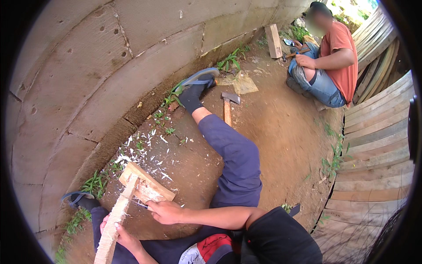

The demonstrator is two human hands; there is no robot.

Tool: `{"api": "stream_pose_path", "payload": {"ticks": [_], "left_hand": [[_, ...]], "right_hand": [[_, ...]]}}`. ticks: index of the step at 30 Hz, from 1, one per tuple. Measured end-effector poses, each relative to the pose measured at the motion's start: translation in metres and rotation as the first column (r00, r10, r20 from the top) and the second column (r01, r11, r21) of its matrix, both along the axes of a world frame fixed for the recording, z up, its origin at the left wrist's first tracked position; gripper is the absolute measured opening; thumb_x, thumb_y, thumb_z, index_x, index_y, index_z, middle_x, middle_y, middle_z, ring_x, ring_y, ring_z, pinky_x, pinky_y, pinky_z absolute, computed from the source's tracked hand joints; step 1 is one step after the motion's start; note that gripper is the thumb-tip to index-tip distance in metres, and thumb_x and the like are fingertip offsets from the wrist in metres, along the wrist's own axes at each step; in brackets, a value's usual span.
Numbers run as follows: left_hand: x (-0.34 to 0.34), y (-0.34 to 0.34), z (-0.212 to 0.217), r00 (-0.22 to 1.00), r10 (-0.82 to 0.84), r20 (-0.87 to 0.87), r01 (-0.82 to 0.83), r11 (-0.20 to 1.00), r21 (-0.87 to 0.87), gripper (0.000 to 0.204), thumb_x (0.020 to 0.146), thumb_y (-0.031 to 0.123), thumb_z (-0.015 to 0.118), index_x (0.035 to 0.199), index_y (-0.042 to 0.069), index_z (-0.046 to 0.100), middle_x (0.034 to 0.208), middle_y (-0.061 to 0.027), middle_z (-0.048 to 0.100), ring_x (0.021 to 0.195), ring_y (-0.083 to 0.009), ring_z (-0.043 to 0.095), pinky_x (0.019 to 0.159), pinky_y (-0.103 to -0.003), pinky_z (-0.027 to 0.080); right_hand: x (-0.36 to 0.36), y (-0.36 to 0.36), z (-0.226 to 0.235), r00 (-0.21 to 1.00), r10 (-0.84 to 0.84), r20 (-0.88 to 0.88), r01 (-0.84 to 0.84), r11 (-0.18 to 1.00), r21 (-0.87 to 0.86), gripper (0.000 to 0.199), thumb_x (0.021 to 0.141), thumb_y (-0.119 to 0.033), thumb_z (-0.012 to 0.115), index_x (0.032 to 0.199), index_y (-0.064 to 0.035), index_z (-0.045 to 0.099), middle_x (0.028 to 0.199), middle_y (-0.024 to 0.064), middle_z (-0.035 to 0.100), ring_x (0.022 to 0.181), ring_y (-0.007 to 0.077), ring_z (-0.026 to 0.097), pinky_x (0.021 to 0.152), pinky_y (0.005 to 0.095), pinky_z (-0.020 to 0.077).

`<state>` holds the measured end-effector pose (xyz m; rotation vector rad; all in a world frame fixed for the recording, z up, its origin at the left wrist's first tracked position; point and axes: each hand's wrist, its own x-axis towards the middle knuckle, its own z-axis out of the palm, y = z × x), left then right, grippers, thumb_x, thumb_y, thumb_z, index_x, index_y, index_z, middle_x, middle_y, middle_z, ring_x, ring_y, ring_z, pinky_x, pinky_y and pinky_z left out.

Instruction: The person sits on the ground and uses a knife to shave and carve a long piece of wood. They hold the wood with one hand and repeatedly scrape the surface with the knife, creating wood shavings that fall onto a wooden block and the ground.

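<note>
A long, pale wooden strip (113, 222) with rough, splintered sides slants up from the lower edge. Its far end rests on a thick wooden block (160, 190) lying on the ground. My left hand (123, 236) is closed around the strip's lower part. In my right hand (166, 212) is the handle of a knife, mostly hidden by the fingers. The thin knife blade (140, 203) reaches left against the strip's side, just below the block. White wood shavings (145, 152) lie scattered beyond the block.
A hatchet (228, 105) lies on the dirt beside my outstretched leg (233, 154). A concrete wall (132, 57) curves along the left. Stacked boards (373, 163) line the right. Another person (338, 61) sits at far right near an upright wooden block (273, 42), holding a phone (289, 42).
</note>
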<state>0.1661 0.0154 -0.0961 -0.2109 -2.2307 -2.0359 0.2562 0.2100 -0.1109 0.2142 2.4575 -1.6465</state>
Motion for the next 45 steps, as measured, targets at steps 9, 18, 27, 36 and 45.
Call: {"api": "stream_pose_path", "payload": {"ticks": [9,18,27,36,45], "left_hand": [[-0.002,0.005,-0.006,0.976,-0.098,-0.194,0.082,0.993,-0.090,0.038,0.095,0.008,0.052,0.128,0.001,0.035,0.123,-0.0134,0.045,0.117,-0.0218,0.045,0.105,-0.040,0.035],[-0.015,-0.018,-0.010,0.947,0.222,0.234,-0.248,0.965,0.088,0.045,0.092,0.026,0.062,0.130,0.011,0.042,0.125,-0.0049,0.051,0.114,-0.0168,0.049,0.096,-0.040,0.038],[-0.019,-0.022,-0.007,0.886,0.225,0.405,-0.306,0.941,0.147,0.045,0.092,0.035,0.061,0.127,0.011,0.046,0.128,-0.0058,0.051,0.118,-0.0181,0.045,0.095,-0.040,0.035],[-0.025,-0.029,-0.003,0.891,0.275,0.362,-0.323,0.943,0.079,0.052,0.091,0.038,0.062,0.131,0.008,0.049,0.135,-0.0111,0.046,0.118,-0.0228,0.044,0.096,-0.039,0.038],[-0.013,-0.024,0.002,0.848,0.192,0.494,-0.280,0.954,0.109,0.052,0.085,0.041,0.068,0.127,0.014,0.052,0.124,-0.0053,0.052,0.105,-0.0199,0.048,0.082,-0.031,0.045]], "right_hand": [[-0.010,0.004,-0.036,0.987,0.031,0.161,-0.038,0.999,0.039,0.038,0.089,-0.019,0.049,0.123,-0.0055,0.041,0.097,0.0253,0.065,0.093,0.0444,0.063,0.080,0.0529,0.0499],[-0.016,0.007,-0.063,0.975,-0.046,0.219,0.018,0.992,0.129,0.032,0.087,-0.016,0.051,0.113,0.0017,0.054,0.099,0.0247,0.066,0.093,0.0400,0.066,0.080,0.0494,0.0524],[-0.012,-0.004,-0.083,0.967,0.050,0.251,-0.138,0.928,0.347,0.040,0.083,-0.014,0.057,0.119,0.0017,0.056,0.096,0.0204,0.069,0.090,0.0355,0.069,0.074,0.0470,0.0557],[0.090,0.052,0.046,0.833,-0.356,-0.424,0.426,0.901,0.081,0.022,0.088,-0.014,0.057,0.103,0.0010,0.060,0.098,0.0163,0.064,0.091,0.0332,0.063,0.078,0.0431,0.0522],[0.506,0.132,-0.158,-0.928,-0.368,0.048,0.305,-0.682,0.664,0.074,0.078,-0.035,0.073,0.133,-0.0013,0.040,0.128,0.0237,0.051,0.122,0.0361,0.050,0.106,0.0448,0.0377]]}}
